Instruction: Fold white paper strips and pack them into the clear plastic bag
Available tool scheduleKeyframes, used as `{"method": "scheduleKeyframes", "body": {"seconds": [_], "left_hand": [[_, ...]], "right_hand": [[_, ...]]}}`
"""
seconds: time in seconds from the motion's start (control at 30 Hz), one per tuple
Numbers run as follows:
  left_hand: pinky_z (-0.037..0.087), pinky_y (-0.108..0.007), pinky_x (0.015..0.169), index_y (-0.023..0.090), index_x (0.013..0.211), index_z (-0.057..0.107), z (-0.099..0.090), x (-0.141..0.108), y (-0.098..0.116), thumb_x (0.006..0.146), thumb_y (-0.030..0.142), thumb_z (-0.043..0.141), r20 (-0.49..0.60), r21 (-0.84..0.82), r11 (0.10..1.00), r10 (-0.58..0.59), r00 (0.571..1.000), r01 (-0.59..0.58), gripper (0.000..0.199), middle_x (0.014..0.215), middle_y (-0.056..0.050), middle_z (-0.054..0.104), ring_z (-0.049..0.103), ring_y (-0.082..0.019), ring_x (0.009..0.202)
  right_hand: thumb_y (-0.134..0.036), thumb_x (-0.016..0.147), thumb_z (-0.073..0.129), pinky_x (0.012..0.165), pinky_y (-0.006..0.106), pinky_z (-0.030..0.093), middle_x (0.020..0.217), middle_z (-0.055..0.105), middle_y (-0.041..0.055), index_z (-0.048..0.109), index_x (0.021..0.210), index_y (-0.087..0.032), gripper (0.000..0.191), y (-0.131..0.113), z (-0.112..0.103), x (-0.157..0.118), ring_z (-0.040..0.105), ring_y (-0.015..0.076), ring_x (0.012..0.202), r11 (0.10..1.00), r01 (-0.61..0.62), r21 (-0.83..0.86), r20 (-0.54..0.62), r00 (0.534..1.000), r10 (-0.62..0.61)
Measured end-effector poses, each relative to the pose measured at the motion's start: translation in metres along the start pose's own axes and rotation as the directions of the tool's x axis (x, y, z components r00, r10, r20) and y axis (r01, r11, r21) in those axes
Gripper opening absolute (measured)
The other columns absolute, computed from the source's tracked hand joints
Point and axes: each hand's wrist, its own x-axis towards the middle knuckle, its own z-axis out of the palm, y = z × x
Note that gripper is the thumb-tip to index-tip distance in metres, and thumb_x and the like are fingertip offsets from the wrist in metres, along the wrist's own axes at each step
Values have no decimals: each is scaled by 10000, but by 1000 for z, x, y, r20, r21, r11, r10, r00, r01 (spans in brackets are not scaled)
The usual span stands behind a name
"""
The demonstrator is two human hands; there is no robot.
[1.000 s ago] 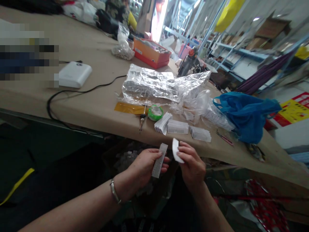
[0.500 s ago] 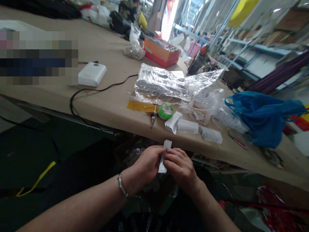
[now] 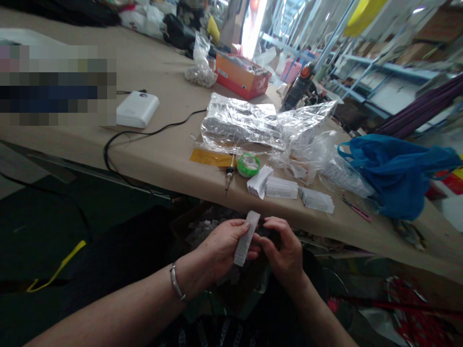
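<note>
Head view: left hand (image 3: 224, 245) pinched a paper strip (image 3: 246, 239)!
Right hand (image 3: 285, 250) hung half-open, seemingly empty; paper stacks (image 3: 281, 188) edged the counter (image 3: 162, 161), likely for reach.

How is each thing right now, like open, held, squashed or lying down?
Left hand: gripping the paper strip
Paper strip: held, printed side showing
Right hand: partly open, fingers bent
Paper stacks: lying down, fanned
Orange box: open, holding things
Clear plastic: crumpled
Blue bag: slumped
Green-rimmed roll: lying flat
Black cord: loosely curved
</note>
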Motion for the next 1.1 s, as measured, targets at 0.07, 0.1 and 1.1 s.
{"method": "scheduleKeyframes", "body": {"seconds": [0.07, 0.1, 1.1], "left_hand": [[493, -242, 505, 104, 920, 589, 0, -6, 0, 873, 221, 523, 32, 43, 998, -53, 998, 52, 143, 705, -69, 639, 602, -131, 518], [490, -236, 506, 104, 922, 585, 1, -8, -1, 876, 228, 519, 47, 58, 996, -67, 997, 65, 148, 705, -67, 636, 597, -123, 512], [467, -229, 469, 146, 814, 556, -24, -54, -34, 729, 341, 672, 323, 86, 962, -274, 906, 260, 243, 613, -13, 578, 580, -133, 492]], "right_hand": [[-317, 813, 631, 764, 294, 477, 911, 605, 33, 571, 980, -200, 213, 3, -3, 5, 586, 170, 834, 916, -320, 243, 49, 947, 318], [-332, 797, 646, 715, 261, 470, 855, 599, 13, 572, 952, -194, 220, 5, -3, 7, 578, 149, 767, 827, -444, 346, 145, 896, 420], [-382, 625, 772, 900, 393, 454, 1211, 566, 106, 607, 763, -167, 304, -19, 20, -14, 567, 267, 1074, 255, -808, 531, 801, 577, 160]]}}
